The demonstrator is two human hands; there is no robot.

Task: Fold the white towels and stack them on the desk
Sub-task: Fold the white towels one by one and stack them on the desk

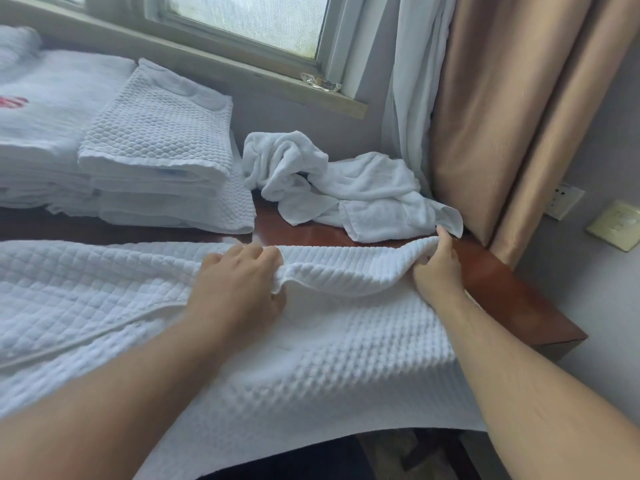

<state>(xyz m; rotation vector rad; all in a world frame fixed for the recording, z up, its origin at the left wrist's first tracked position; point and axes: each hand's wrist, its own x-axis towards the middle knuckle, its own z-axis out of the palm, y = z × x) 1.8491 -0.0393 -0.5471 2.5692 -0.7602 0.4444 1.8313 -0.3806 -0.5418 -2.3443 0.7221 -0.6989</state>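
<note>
**Towel gripped along its far fold on the desk**

Towel (pixel 311 358), white and waffle-woven, lies spread over the near half of the desk (pixel 502 289). Its near edge hangs off the front at 6 o'clock, and its far edge is doubled back into a raised fold across the middle of the view.

The left hand (pixel 239 289) grips this fold at the centre, with the fingers curled over the top and the thumb tucked beneath the cloth. The right hand (pixel 438 268), at 3 o'clock from the left, pinches the fold's right end between thumb and fingers and lifts it slightly off the wood.

At 10 o'clock a stack (pixel 159 140) of folded waffle towels sits on the desk. Touching it on the left is a taller pile (pixel 41 116) bearing a red mark. At 1 o'clock a crumpled terry heap (pixel 346 192) lies against the wall, just beyond the right hand.

On the sill (pixel 242 69) at 12 o'clock stands a glass dish (pixel 320 83). What it holds cannot be told. A tan curtain (pixel 502 98) hangs at 2 o'clock.
</note>
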